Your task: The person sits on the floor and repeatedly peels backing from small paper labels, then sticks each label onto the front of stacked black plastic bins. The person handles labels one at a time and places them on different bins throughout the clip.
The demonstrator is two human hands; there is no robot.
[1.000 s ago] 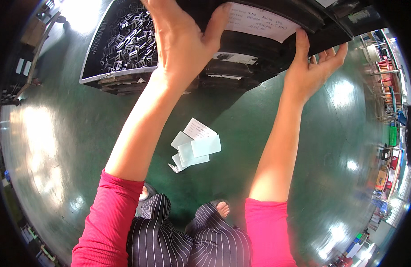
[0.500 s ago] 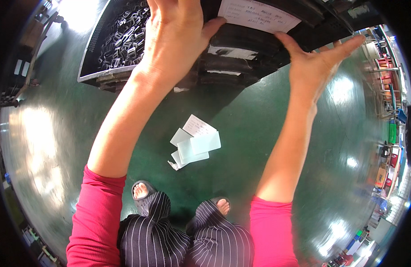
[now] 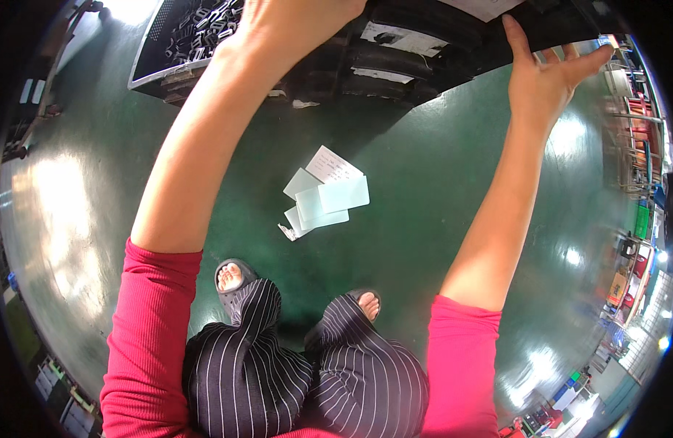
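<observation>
At the top, my left hand reaches over a stack of black plastic crates. Its fingers run out past the upper edge of the picture, so their grip is hidden. My right hand is at the right end of the stack, fingers spread, with its thumb up against the front of an upper crate by a white paper label. Left of my left arm, an open black crate holds many small black and grey plastic buckles.
Several pale green cards and a handwritten white card lie on the glossy green floor between my arms. My feet in dark clogs are below. Shelving with assorted goods lines the far right.
The crates and both hands now sit higher in the picture, and the floor cards have shifted up too. My right hand has moved rightward along the stack.
</observation>
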